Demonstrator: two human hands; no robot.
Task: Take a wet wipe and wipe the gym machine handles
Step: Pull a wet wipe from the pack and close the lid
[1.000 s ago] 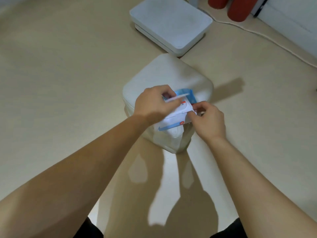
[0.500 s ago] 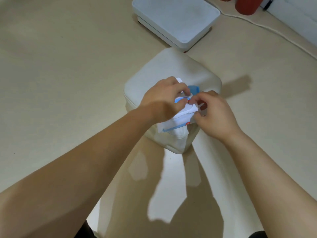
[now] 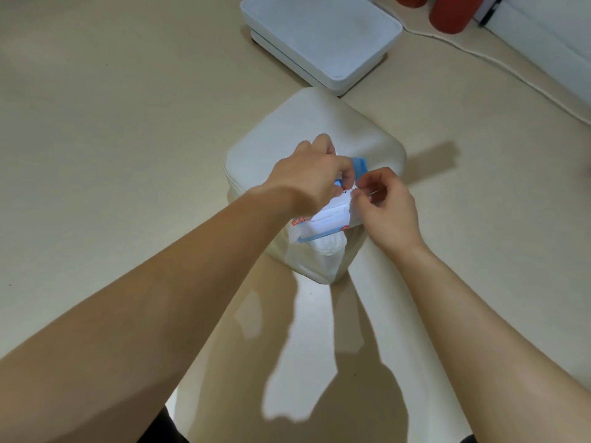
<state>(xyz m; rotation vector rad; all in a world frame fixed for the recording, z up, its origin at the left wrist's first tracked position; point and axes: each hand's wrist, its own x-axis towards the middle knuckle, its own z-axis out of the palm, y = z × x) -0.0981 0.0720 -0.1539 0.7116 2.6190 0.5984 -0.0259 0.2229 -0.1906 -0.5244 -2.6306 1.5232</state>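
Note:
A white and blue wet wipe pack (image 3: 326, 220) lies on a white padded stool (image 3: 313, 129). My left hand (image 3: 310, 174) covers the far half of the pack and grips it, fingers curled by the raised blue flap (image 3: 359, 164). My right hand (image 3: 383, 203) is at the pack's right edge. Its thumb and forefinger pinch a small white bit of wipe at the opening. The opening itself is mostly hidden by both hands. No gym machine handle is in view.
A flat white square platform (image 3: 319, 36) sits on the beige floor beyond the stool. Two red cylinders (image 3: 447, 11) stand at the top right, with a white cable (image 3: 479, 52) running along the floor beside a white wall panel.
The view has drawn closer. My right hand has moved from the pack's side up to the opening and pinches there. The left hand has shifted over the flap.

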